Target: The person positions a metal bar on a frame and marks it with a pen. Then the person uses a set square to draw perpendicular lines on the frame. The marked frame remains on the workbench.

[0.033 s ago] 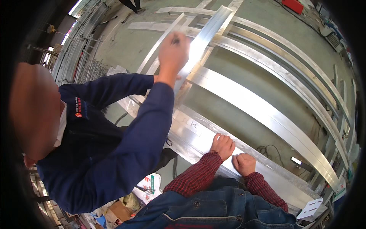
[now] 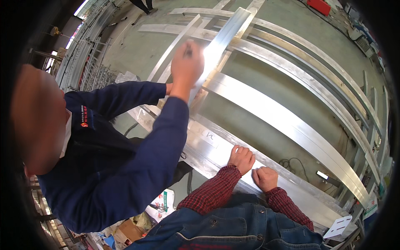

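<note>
A long, flat silver aluminium profile [image 2: 208,146] lies in front of me, with handwritten marks on its face. My left hand [image 2: 242,159] rests on it, fingers bent over toward its far edge. Beside it, my right hand [image 2: 265,178] sits on the same metal as a loose fist; nothing shows in it. At the left, a co-worker in a dark blue jacket [image 2: 137,166] leans over another shiny profile [image 2: 227,36], which lies crosswise. The co-worker's raised hand [image 2: 186,66] grips a small dark object, blurred; the other hand is mostly hidden behind that arm.
Several long metal bars, including a wide bright one [image 2: 275,112], span the frame beyond my hands. A white slotted plate [image 2: 337,227] stands at the lower right. Cardboard [image 2: 130,230] and bags lie at the lower left. A cable [image 2: 293,164] lies on the floor; a red box [image 2: 320,6] is far off.
The co-worker's raised hand has moved slightly down and to the left in the picture. My hands stay on the profile; the whole view has shifted a little.
</note>
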Tool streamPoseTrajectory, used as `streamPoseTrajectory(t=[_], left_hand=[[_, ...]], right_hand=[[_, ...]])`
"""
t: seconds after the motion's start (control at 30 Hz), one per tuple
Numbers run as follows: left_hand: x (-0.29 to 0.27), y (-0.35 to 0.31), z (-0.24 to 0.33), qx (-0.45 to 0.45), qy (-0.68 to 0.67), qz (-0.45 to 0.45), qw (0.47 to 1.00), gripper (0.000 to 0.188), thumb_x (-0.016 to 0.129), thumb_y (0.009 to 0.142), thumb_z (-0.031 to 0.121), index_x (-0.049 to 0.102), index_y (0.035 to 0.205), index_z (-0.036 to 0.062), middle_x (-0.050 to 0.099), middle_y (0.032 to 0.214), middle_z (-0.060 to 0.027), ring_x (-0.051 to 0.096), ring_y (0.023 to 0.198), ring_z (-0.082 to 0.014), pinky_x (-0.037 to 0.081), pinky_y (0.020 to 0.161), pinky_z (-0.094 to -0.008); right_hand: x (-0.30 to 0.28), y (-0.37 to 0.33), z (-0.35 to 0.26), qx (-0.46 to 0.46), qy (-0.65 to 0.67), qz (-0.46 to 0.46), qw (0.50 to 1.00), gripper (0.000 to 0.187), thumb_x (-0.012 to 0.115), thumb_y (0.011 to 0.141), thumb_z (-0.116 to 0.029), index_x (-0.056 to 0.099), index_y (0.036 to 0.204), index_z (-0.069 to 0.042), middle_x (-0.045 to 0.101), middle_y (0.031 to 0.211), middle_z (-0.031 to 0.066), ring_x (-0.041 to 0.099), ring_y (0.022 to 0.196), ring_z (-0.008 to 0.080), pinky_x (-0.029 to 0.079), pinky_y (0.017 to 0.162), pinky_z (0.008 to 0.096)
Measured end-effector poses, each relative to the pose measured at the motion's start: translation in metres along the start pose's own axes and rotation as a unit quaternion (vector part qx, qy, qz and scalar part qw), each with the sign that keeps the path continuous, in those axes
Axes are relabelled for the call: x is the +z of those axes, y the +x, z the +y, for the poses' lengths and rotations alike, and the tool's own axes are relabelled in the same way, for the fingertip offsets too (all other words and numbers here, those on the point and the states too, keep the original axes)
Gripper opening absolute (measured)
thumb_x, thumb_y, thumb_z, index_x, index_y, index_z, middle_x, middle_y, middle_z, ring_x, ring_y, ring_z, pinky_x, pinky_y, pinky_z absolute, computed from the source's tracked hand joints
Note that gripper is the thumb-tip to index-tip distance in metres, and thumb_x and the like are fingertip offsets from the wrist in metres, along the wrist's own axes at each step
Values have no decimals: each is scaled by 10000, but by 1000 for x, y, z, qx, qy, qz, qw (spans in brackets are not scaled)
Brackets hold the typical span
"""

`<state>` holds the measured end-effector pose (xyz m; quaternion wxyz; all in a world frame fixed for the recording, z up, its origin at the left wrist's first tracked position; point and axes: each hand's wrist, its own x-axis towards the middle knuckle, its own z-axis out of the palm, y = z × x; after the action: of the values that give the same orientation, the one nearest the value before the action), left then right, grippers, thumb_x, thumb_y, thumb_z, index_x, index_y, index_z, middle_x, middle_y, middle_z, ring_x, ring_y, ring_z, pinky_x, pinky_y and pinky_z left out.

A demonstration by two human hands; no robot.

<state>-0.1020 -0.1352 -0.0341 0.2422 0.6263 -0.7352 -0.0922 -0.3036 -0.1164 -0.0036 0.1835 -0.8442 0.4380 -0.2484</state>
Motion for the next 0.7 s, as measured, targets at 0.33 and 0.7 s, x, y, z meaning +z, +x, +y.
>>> streamPoseTrajectory(t=[0.33,0.7], left_hand=[[0,0,1,0,19,-1,1000,213,729,1025,255,725,875,104,703,969,-79,687,1064,-285,447,1174,-553],[-1,-2,2,-12,15,-19,1000,218,705,1046,277,772,932,103,710,1005,-73,681,1105,-274,412,1227,-542]], right_hand=[[3,-4,3,0,-14,-17,1000,336,871,946,-247,622,754,-127,619,722,61,676,665,306,545,608,473],[2,-3,1,6,-8,-22,1000,361,837,983,-234,589,752,-110,615,712,93,654,655,338,514,601,504]])
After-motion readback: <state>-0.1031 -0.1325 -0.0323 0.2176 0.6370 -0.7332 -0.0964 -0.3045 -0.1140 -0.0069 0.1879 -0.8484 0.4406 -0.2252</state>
